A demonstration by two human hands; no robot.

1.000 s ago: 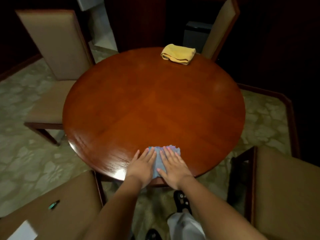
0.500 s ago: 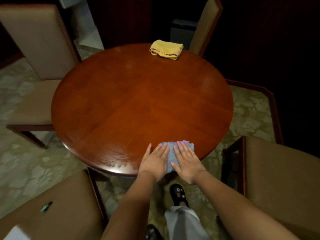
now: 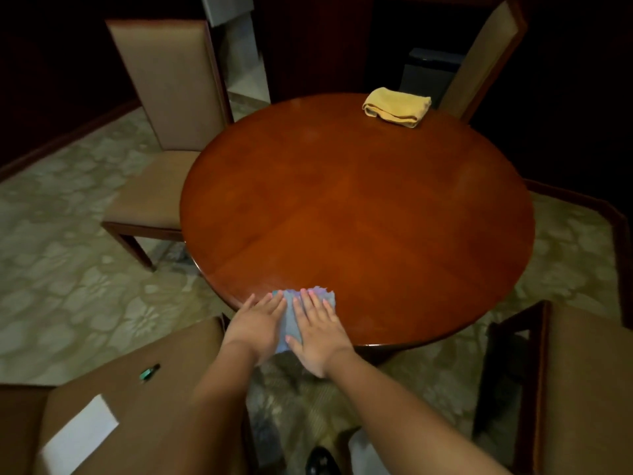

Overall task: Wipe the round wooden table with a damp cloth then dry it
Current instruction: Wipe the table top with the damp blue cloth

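Note:
The round wooden table fills the middle of the head view, glossy and reddish brown. A blue cloth lies flat at its near left edge. My left hand and my right hand press on the cloth side by side with straight fingers; only a strip of cloth shows between and beyond them. A folded yellow cloth sits at the table's far edge, well away from both hands.
Tan upholstered chairs ring the table: one at the left, one at the back right, one at the near right. The near-left chair seat carries a white paper and a small green object. Patterned carpet surrounds everything.
Both hands slid the blue cloth leftward along the near edge of the table, after a short move to the right. The yellow cloth stayed put.

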